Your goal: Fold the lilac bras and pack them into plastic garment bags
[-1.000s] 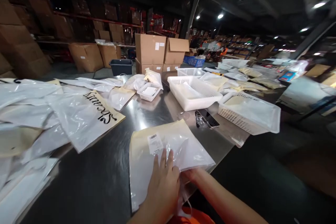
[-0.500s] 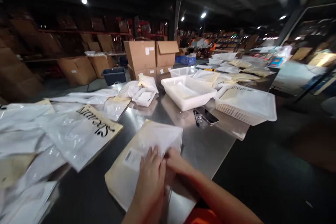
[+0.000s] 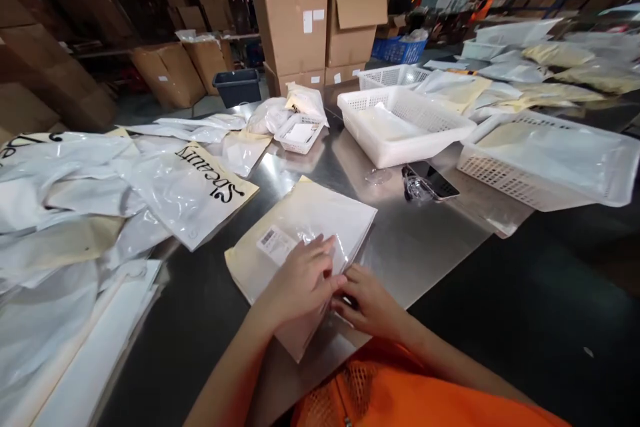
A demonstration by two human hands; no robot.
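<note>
Head view, packet [image 3: 306, 213] (labelled), under left fingers [image 3: 315, 252]

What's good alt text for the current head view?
A person's left hand lies over a barcode-labelled plastic packet on a metal table, right hand at its edge. More packets lie at left; white plastic baskets and a smartphone at right.

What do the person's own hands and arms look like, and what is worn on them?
The left hand and right hand show no gloves or rings. The forearms are bare, without visible sleeves, watch or bracelet. Nearer the body, an orange garment shows, with mesh parts and a front zip.
</note>
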